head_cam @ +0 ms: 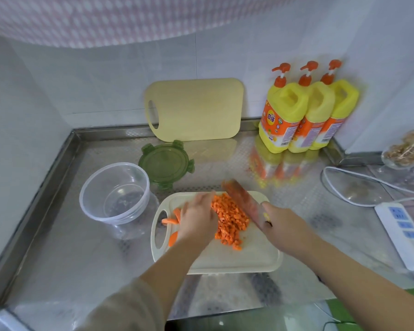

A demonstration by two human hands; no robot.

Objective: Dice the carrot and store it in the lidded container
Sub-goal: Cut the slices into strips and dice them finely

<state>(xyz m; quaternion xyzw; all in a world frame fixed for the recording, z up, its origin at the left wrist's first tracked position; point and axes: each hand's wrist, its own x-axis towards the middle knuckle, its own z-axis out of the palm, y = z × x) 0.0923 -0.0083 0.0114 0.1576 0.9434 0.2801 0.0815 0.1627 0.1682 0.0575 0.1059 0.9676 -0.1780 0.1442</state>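
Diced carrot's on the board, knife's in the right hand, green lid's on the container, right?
No. The head view shows the lid off, lying on the counter beside the open container. The carrot is on the board and the right hand holds the knife.

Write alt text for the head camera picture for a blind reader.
A left hand and a knife in the right hand flank a pile of diced carrot on a white cutting board. An empty clear container and green lid sit to its left.
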